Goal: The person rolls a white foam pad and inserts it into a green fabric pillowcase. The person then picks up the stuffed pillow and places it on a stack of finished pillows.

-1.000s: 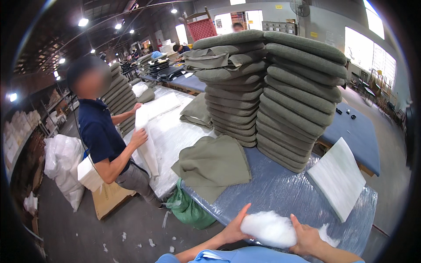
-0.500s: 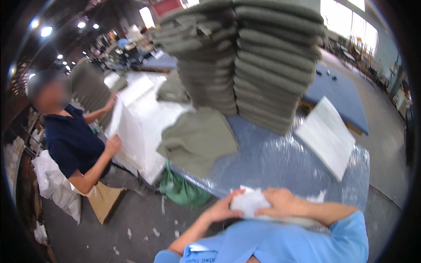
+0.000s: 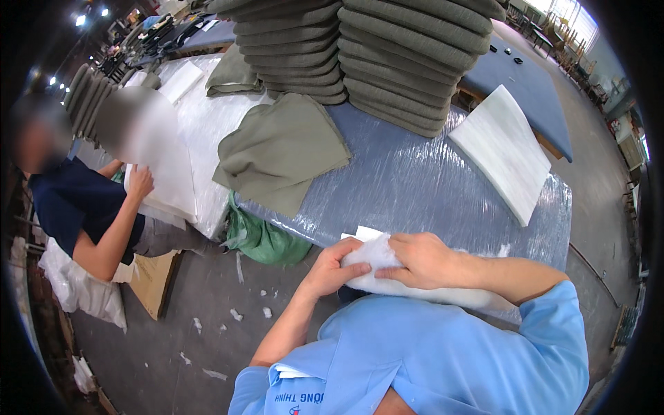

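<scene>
Close to my body, at the near edge of the table, lies a white padded piece of fluffy wadding (image 3: pixel 377 257). My left hand (image 3: pixel 333 268) grips its left end, thumb on top and fingers curled round it. From the other side my right hand (image 3: pixel 427 261) pinches the same end. The rest of the wadding runs to the right under my right forearm, partly hidden. A flat white corner sticks out just beyond my fingers. Farther off, a loose olive-green fabric cover (image 3: pixel 280 149) lies spread, overhanging the table's edge.
Tall stacks of olive-green cushions (image 3: pixel 408 69) stand on the plastic-wrapped blue table (image 3: pixel 387 173). A white foam pad (image 3: pixel 508 155) lies at the right. On the left, a co-worker (image 3: pixel 86 207) holds a white sheet. A green sack (image 3: pixel 266 235) sits below the table; white scraps dot the floor.
The view has tilted down, so the table and stacks sit higher in it. Both my hands still hold the wadding. The co-worker's white sheet has shifted.
</scene>
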{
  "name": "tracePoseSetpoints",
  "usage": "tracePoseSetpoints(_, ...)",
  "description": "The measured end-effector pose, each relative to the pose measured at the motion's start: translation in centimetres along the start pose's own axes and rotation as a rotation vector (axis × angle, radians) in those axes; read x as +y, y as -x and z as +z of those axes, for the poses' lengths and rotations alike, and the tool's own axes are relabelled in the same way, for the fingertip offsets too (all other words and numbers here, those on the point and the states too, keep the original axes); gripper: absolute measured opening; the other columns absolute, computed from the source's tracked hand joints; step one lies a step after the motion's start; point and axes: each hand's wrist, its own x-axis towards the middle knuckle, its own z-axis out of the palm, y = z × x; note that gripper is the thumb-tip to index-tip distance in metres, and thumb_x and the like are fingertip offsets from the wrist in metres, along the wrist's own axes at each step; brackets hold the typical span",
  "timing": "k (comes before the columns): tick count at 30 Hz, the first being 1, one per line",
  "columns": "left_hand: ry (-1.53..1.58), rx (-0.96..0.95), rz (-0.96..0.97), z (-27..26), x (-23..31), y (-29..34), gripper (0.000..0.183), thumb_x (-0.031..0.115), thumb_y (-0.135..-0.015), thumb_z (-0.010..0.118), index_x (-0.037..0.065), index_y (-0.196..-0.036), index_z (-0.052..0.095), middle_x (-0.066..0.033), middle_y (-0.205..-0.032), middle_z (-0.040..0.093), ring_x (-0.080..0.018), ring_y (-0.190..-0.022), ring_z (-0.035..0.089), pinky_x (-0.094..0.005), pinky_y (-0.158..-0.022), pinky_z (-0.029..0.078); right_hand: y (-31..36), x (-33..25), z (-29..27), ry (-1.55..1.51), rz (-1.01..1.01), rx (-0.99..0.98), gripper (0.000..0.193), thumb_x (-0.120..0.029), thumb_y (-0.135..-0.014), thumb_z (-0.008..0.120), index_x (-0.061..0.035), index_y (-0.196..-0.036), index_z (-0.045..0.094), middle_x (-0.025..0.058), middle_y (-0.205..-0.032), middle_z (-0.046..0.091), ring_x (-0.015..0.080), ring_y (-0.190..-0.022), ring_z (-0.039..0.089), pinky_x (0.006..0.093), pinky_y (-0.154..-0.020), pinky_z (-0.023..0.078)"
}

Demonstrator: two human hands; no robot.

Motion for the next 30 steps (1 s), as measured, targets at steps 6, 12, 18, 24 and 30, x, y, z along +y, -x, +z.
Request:
tracePoseSetpoints(6, 0.122, 0.261, -0.021, 2.7, -0.6, 0.0, 0.020, 0.021, -0.108, 0.065, 0.002, -0.107, 0.072, 0.0036, -0.091, 0.068, -0.0040, -0.081, 0.058, -0.0240, -0.071, 0.048, -2.4, 2.7, 0.9, -0.344, 0.244, -0.172, 0.050, -0.045, -0.104, 0.066, 0.0043, -0.109, 0.074, 0.0228, -0.104, 0.075, 0.0359, -0.087, 0.074, 0.0455, -0.075, 0.057)
tracePoseSetpoints(12, 0.167, 0.310, -0.131, 3.2, -1.3, -1.1, 0.024, 0.022, -0.110, 0.060, 0.001, -0.106, 0.071, 0.0017, -0.089, 0.069, -0.0051, -0.080, 0.059, -0.0257, -0.070, 0.049, -2.9, 4.7, 3.6, -0.829, 0.487, -0.249, 0.056, -0.050, -0.107, 0.061, 0.0025, -0.122, 0.074, 0.0154, -0.106, 0.076, 0.0224, -0.103, 0.071, 0.0378, -0.088, 0.056)
tracePoseSetpoints(18, 0.022, 0.340, -0.180, 2.5, -1.4, -2.1, 0.026, 0.024, -0.113, 0.055, 0.003, -0.109, 0.071, 0.0019, -0.092, 0.068, -0.0062, -0.084, 0.059, -0.0260, -0.073, 0.049, -4.5, 0.5, 0.0, -0.105, 0.215, -0.361, 0.053, -0.050, -0.107, 0.058, -0.0022, -0.127, 0.072, 0.0165, -0.107, 0.076, 0.0233, -0.107, 0.072, 0.0368, -0.090, 0.056)
tracePoseSetpoints(24, -0.150, 0.895, 0.187, 3.3, 1.2, -0.9, 0.024, 0.019, -0.110, 0.056, 0.003, -0.118, 0.071, -0.0089, -0.106, 0.070, -0.0190, -0.099, 0.064, -0.0346, -0.094, 0.050, -5.8, 3.7, 2.5, -0.470, 0.449, -0.382, 0.052, -0.049, -0.108, 0.055, -0.0033, -0.119, 0.077, 0.0193, -0.112, 0.076, 0.0284, -0.101, 0.072, 0.0399, -0.092, 0.055)
tracePoseSetpoints(30, -0.605, 0.194, 0.517, 3.3, 3.7, 4.4, 0.037, 0.019, -0.101, 0.066, 0.006, -0.134, 0.070, -0.0148, -0.133, 0.069, -0.0340, -0.129, 0.062, -0.0466, -0.117, 0.043, -6.1, 5.5, 4.4, -0.533, 0.421, -0.387, 0.049, -0.047, -0.110, 0.054, -0.0037, -0.108, 0.078, 0.0162, -0.097, 0.076, 0.0258, -0.092, 0.071, 0.0416, -0.086, 0.053)
